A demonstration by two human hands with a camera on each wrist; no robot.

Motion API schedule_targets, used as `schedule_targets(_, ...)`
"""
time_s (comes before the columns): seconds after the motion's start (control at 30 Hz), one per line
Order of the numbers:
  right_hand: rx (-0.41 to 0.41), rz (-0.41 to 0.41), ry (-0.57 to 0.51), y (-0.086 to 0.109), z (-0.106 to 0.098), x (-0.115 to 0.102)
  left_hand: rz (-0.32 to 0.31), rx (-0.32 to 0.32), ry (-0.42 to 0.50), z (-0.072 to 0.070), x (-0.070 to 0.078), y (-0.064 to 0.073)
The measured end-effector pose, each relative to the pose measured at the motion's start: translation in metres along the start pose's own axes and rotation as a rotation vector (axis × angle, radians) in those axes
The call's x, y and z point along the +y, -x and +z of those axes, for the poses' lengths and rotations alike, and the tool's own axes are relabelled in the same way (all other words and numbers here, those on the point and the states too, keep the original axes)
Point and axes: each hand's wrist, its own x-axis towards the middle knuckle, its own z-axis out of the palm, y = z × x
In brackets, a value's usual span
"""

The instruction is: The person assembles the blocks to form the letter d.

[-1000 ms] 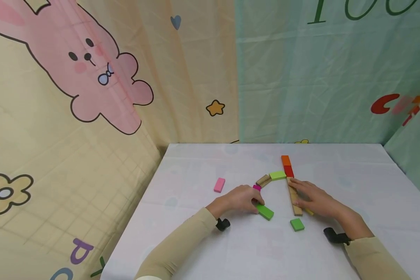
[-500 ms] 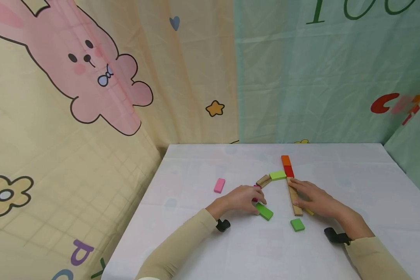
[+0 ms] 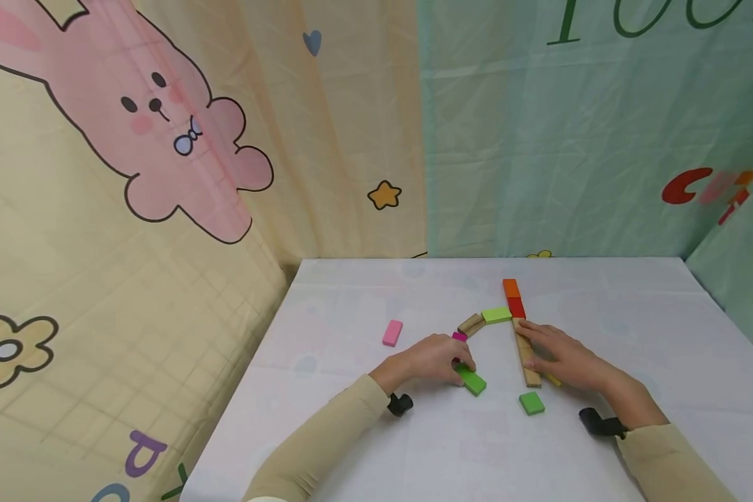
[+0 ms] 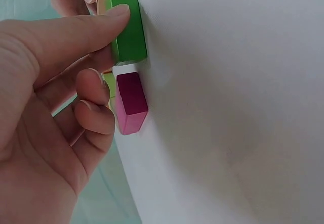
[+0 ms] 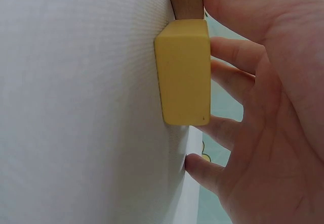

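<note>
From the head: pinching a green block (image 3: pixel 473 383) with the left hand (image 3: pixel 429 357), left of a wooden row (image 3: pixel 528 364); well apart, touching that row with loosely extended fingers of the right hand (image 3: pixel 569 359). From the left wrist: laying the thumb on the green block, near a magenta block (image 4: pixel 130 101). From the right wrist: touching the wooden row with the thumb, just beside a yellow block (image 5: pixel 184 77).

head, centre right: left hand (image 3: pixel 436 357) hides part of magenta block (image 4: pixel 131 97); right hand (image 3: pixel 565 357) hides most of yellow block (image 5: pixel 183 77) | wooden strip (image 3: pixel 524 353): seams too faint to count, seemingly several pieces | head, upper right: lettering (image 3: pixel 563 22) cut off | left wrist, top: green block (image 4: pixel 130 34) cut off
</note>
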Motion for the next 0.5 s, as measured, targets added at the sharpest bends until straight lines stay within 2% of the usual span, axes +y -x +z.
schedule_targets(0.3,-0.003,-0.002,0.002,0.0007,-0.0022,-0.0011,-0.010,-0.017,-0.018,-0.0026,-0.0010,0.0011)
schedule_targets(0.5,0.013,-0.023,-0.009,0.0020,-0.0018,-0.0023,-0.034,-0.030,0.007,-0.0037,-0.0012,0.0024)
